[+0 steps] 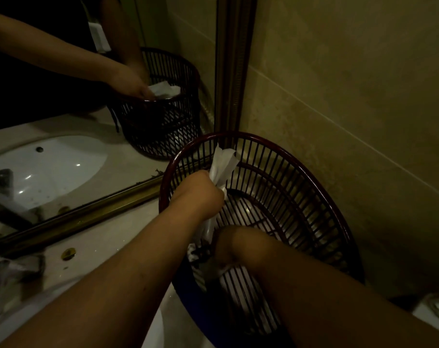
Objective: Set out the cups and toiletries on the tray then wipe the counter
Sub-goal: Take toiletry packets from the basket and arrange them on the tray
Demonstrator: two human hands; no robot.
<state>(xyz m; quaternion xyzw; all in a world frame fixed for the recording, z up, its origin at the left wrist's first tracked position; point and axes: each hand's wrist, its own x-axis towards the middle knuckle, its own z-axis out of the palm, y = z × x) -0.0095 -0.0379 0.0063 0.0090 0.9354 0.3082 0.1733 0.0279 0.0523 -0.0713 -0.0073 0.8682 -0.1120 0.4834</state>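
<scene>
A dark red slatted basket (301, 172) stands on the pale counter (105, 237) in the corner by the mirror. My left hand (201, 194) is inside it, fist closed around a white folded paper packet (223, 164) that sticks up above my knuckles. My right hand (228, 244) reaches in lower down, at the near side of the basket, closed on something dark and white; what it holds is too dim to name. The scene is very dark.
A gold-framed mirror (88, 209) runs along the back and reflects the sink, the basket and my arms. A tap (17, 267) and a small brass fitting (69, 253) sit at the left. The tiled wall (351, 96) closes the right side.
</scene>
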